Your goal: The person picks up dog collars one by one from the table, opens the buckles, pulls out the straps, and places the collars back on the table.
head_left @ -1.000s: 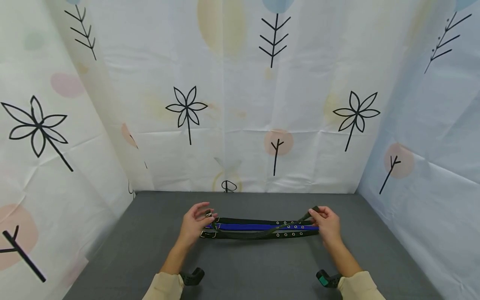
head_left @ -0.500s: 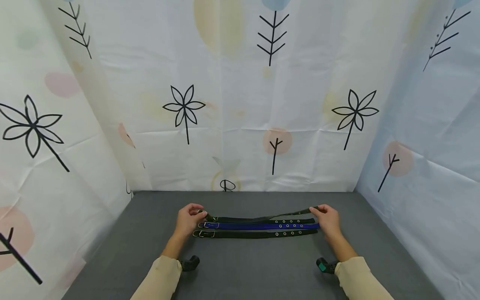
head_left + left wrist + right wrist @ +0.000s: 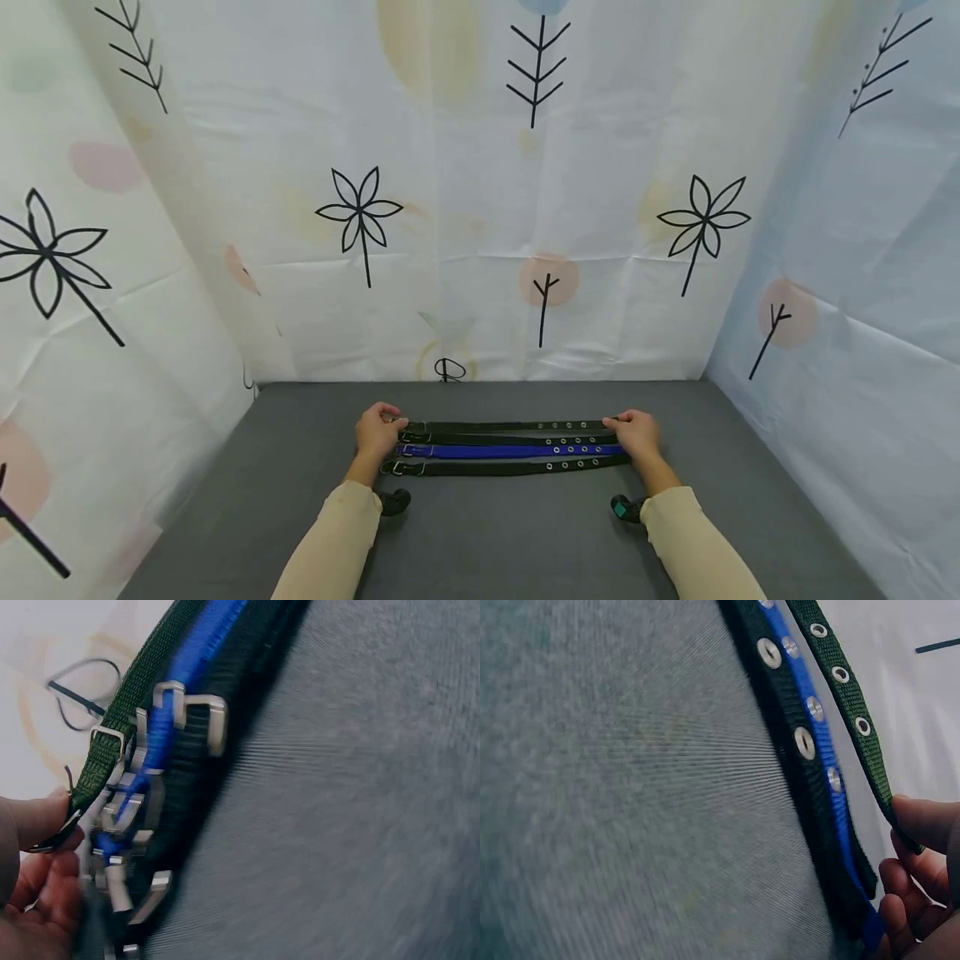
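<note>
Several pet collars with metal buckles and eyelets lie side by side across the table. My left hand (image 3: 377, 431) pinches the buckle end of the dark green collar (image 3: 480, 427), the farthest one; in the left wrist view its woven green strap (image 3: 112, 727) rises from thumb and fingers. The eyelet end is pinched by my right hand (image 3: 637, 434), its tip between thumb and finger in the right wrist view. Stretched straight between both hands, it runs just beyond a black collar (image 3: 480, 439). Nearer lie a blue collar (image 3: 480, 452) and another black collar (image 3: 480, 470).
The grey table (image 3: 510, 542) spreads in front of the collars. Behind it hangs a white patterned curtain (image 3: 465, 292), with more curtain at both sides. Dark devices, the left one (image 3: 394, 502) and the right one (image 3: 626, 508), sit at the wrists.
The green collar, earlier slack and drooping across the others, was drawn taut and lowered straight behind them. Both hands still hold its ends.
</note>
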### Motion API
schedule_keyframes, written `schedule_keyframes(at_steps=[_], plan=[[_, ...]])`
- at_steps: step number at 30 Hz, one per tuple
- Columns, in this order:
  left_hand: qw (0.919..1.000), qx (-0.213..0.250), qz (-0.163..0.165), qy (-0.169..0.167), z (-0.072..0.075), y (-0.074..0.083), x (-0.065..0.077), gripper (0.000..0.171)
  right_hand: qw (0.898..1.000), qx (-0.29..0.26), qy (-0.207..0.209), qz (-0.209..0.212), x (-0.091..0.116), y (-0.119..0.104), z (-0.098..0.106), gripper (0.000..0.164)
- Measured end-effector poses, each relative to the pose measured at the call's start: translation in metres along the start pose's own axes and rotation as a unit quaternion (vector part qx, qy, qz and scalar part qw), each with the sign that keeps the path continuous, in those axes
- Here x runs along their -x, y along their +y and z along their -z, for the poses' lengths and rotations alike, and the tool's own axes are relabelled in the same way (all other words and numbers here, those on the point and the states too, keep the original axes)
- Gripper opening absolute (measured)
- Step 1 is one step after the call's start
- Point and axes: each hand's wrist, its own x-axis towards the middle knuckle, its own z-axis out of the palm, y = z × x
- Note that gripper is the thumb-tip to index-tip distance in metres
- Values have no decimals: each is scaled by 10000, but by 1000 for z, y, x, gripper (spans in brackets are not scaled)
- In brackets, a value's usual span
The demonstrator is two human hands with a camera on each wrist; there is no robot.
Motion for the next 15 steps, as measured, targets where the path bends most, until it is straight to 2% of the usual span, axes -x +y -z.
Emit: schedule_keyframes(at_steps=[3, 6, 15], plan=[[9997, -59, 147, 189, -5, 2, 0, 13, 9998, 196, 11, 25, -4, 1, -4, 27], [9992, -199, 133, 318, -8, 3, -1, 13, 9990, 431, 48, 102, -6, 3, -6, 25], [9983, -492, 231, 219, -12, 5, -1, 13, 9962, 864, 48, 66, -6, 3, -8, 25]])
